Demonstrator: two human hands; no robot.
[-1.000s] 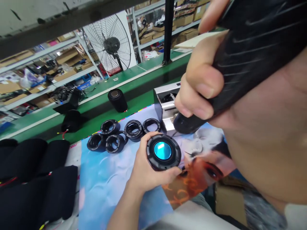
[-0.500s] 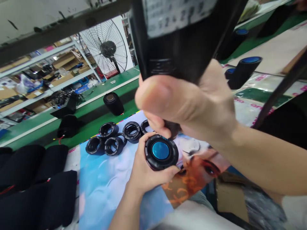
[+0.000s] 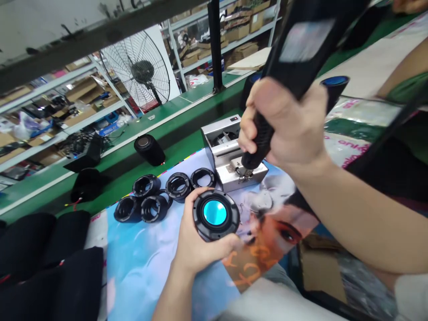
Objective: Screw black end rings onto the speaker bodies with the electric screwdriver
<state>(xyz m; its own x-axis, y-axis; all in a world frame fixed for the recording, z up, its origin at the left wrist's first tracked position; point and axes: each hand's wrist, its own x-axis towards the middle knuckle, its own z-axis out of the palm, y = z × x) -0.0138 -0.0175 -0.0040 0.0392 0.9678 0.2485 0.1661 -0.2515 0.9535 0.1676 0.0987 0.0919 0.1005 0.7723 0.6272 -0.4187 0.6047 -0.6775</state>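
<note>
Round speaker-like part (image 3: 216, 214) held face-up in the left hand (image 3: 195, 249), nearer the person than the metal box (image 3: 224, 149).
That hand's grip closes around the part's side, apparently so its blue-centred face lies uncovered. The right hand (image 3: 284, 120) is wrapped around a dark handheld tool (image 3: 302, 53), its tip pointing down at the metal box's front end; contact cannot be told. Left of the metal box, black rings (image 3: 163, 207) sit grouped on the printed mat (image 3: 143, 263), probably for easy reach.
</note>
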